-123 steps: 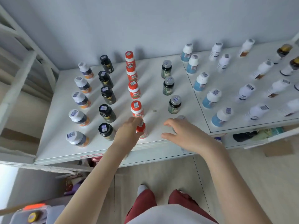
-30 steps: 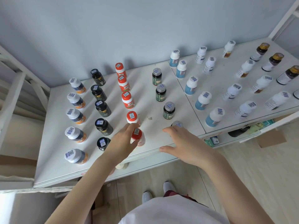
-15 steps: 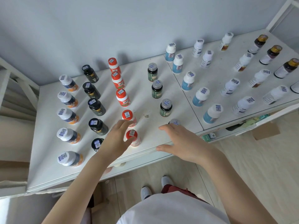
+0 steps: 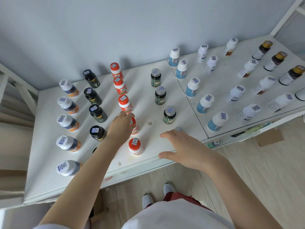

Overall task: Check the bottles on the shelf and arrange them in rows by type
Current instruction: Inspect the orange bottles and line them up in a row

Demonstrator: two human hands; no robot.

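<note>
While left hand (image 4: pixel 121 128) curls round the fourth red-capped bottle (image 4: pixel 134 126), left of shelf (image 4: pixel 142 90) centre, right hand (image 4: pixel 188 149) lies spread, released, by a grey-capped bottle (image 4: pixel 179 129) at the near edge; likely light, rigid, slick plastic; grip below cap.

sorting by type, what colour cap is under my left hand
Red cap on that bottle, head view.

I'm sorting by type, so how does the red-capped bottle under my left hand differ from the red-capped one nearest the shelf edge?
The left hand grips the held bottle; the front bottle stands free. The held bottle's cap is mostly hidden by that hand; the front bottle's cap and barcode sticker show fully. Both have red caps and pale bodies.
</note>
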